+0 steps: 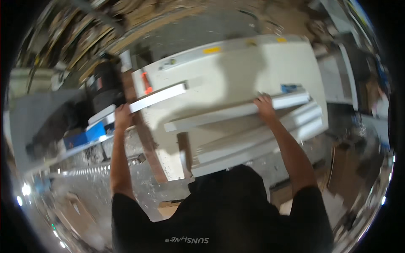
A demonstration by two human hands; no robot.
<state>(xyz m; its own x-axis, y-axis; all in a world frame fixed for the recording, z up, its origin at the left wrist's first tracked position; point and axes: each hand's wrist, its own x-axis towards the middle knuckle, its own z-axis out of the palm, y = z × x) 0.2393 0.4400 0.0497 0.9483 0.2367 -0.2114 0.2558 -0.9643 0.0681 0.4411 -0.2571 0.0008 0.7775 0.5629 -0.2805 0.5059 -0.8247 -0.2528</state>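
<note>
My left hand [123, 116] is closed around a white bar [158, 96], which crosses the left edge of a white-topped table [202, 80]. The bar's far end points right and away from me. On the table, my right hand [265, 104] grips a long white strip [211, 119], its fingers over the far edge close to the right end. Nearer to me lie several more white strips [253, 147], side by side and blurred. A short brown piece [184, 149] sits by their left ends.
Left of the table stands a dark machine [105, 84] beside a blue part [86, 135]. An orange tool [146, 83] lies near the far left corner. A grey metal rail [190, 58] with yellow labels runs along the far edge. A blue object [291, 88] rests at right.
</note>
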